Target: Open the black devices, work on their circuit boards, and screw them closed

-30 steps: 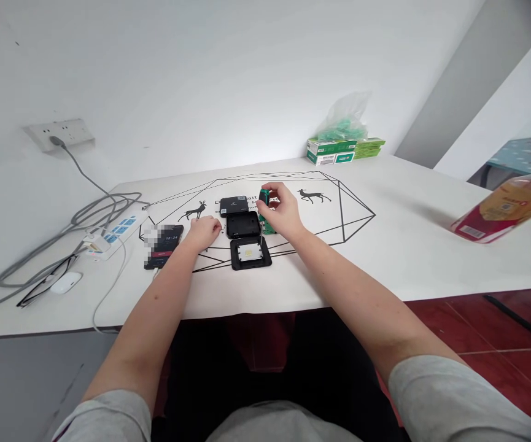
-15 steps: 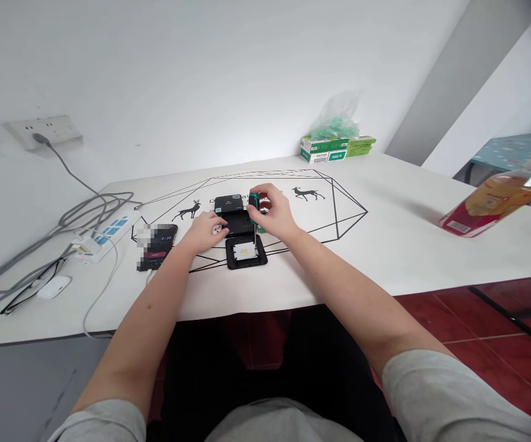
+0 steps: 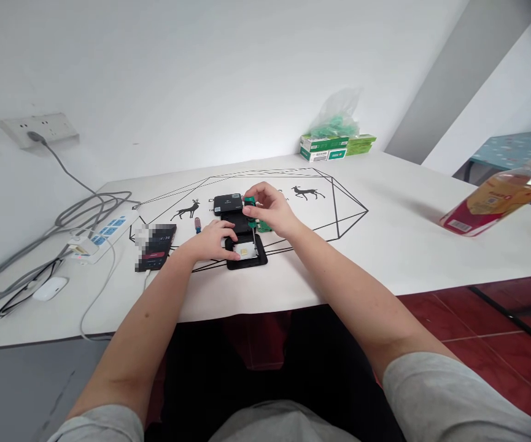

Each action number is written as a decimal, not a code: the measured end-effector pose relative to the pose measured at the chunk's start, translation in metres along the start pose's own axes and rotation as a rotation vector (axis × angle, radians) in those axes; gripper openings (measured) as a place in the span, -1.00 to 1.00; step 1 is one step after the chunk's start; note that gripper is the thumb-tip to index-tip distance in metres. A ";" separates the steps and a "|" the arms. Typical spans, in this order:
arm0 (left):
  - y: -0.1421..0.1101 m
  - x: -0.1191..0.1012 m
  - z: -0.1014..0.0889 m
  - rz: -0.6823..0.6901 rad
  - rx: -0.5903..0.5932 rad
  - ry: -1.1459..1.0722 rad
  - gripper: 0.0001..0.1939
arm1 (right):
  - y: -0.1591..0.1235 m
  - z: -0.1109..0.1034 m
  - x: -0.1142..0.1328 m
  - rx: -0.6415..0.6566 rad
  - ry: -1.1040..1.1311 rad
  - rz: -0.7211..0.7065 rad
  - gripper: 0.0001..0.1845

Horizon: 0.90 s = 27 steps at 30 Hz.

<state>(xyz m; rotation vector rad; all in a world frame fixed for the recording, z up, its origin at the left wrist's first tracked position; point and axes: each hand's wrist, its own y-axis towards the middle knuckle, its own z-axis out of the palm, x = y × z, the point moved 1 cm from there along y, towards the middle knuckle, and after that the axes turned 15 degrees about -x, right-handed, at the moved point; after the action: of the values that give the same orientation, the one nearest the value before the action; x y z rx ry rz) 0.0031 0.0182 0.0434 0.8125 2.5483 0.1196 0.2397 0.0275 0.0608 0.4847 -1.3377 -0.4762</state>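
My right hand (image 3: 271, 212) grips a green and black screwdriver (image 3: 249, 212), held upright. The shaft points down to the right side of a black square panel (image 3: 260, 260), at the edge of the silver plate (image 3: 248, 251) mounted on it. A small yellowish square sits on that plate. My left hand (image 3: 212, 240) holds the panel's left side, its thumb and fingers apart, thumb on the plate's lower left corner. Just behind the panel lies an open black casing (image 3: 235, 224), and beyond it a black box-like part (image 3: 228, 203) with labels.
A second screwdriver (image 3: 197, 225) and a phone (image 3: 159, 245) lie to the left, near a power strip (image 3: 108, 236), glasses (image 3: 28, 288) and a white earbud case (image 3: 50, 288). Green boards (image 3: 264, 226) lie beside my right hand. A bottle (image 3: 490, 202) stands right; boxes (image 3: 324, 147) sit behind.
My left hand has moved from beside the casing toward me, onto the panel's left side. The second screwdriver has come into view. My right hand still holds its screwdriver, slightly further left.
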 end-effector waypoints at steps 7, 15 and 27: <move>0.001 0.001 0.001 0.020 -0.009 0.012 -0.45 | 0.005 -0.006 0.004 0.140 0.257 0.250 -0.51; 0.001 0.004 0.002 -0.001 -0.005 -0.007 -0.36 | 0.001 -0.008 0.004 0.307 0.483 0.483 -0.53; 0.000 0.000 -0.001 -0.004 0.017 0.002 -0.33 | 0.002 -0.002 -0.003 0.182 0.547 0.523 -0.73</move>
<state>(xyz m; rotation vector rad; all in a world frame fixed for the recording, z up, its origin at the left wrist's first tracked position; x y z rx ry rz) 0.0028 0.0183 0.0441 0.8140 2.5559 0.0970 0.2414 0.0309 0.0594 0.3579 -0.9244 0.2061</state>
